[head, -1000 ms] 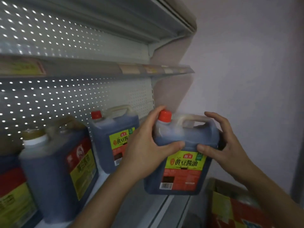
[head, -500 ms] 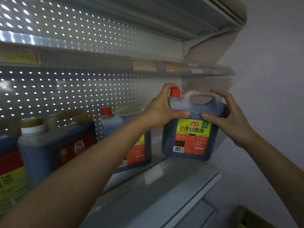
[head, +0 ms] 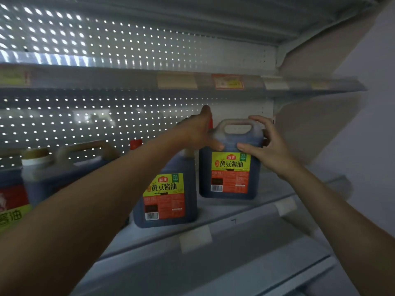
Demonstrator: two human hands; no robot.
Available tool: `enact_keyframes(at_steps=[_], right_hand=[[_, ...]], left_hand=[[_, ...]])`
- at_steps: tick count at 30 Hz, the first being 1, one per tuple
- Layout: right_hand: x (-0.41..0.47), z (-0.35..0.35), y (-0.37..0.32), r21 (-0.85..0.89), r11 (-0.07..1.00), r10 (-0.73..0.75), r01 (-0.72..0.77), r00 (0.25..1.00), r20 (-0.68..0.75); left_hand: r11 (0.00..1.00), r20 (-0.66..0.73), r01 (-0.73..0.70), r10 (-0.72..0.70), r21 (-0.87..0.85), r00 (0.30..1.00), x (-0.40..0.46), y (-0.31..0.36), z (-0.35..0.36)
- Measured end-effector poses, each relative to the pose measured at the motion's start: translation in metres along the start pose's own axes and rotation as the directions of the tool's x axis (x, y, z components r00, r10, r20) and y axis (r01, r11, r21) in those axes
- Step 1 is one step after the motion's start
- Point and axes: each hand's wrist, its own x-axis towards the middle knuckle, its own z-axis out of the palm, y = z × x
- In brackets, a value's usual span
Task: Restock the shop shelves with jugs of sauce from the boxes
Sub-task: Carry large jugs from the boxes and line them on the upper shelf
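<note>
From the head camera, the held jug (head: 229,167) of dark sauce carries a yellow-green and red label reading 黄豆酱油 under a small red 海天 badge, with a barcode at its lower left. It stands on the shelf (head: 245,212) at the far right, near the end panel. Half a second ago it hung above the shelf edge; now its base sits on the board, farther back. The left hand (head: 201,133) curls round the jug's neck side, thumb pressed on its front shoulder, hiding most of the red cap. The right hand (head: 265,144) wraps the handle end, thumb on the front. Just left stands a second jug (head: 165,197) with the same label. Farther left is a third jug (head: 64,167) with a gold cap, label mostly hidden, and a fourth jug (head: 10,201) at the frame edge shows 酱油. Four jugs in all. Blurred price tags (head: 227,81) line the upper shelf edge.
</note>
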Motion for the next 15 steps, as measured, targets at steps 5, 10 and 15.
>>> enact_keyframes(at_steps=[5,10,15], right_hand=[[0.013,0.016,0.023,0.036,0.999,0.018,-0.021,0.998,0.067],[0.011,0.016,0.044,0.047,0.998,0.028,-0.033,0.994,0.101],[0.009,0.015,0.054,0.077,0.996,0.034,-0.045,0.990,0.137]], left_hand=[[0.991,0.013,0.067,-0.069,0.116,0.998,0.008,-0.015,0.002],[0.970,0.026,0.086,-0.095,0.229,0.995,0.014,-0.023,0.011],[0.953,0.086,-0.010,-0.017,0.304,0.996,0.015,-0.027,0.012]])
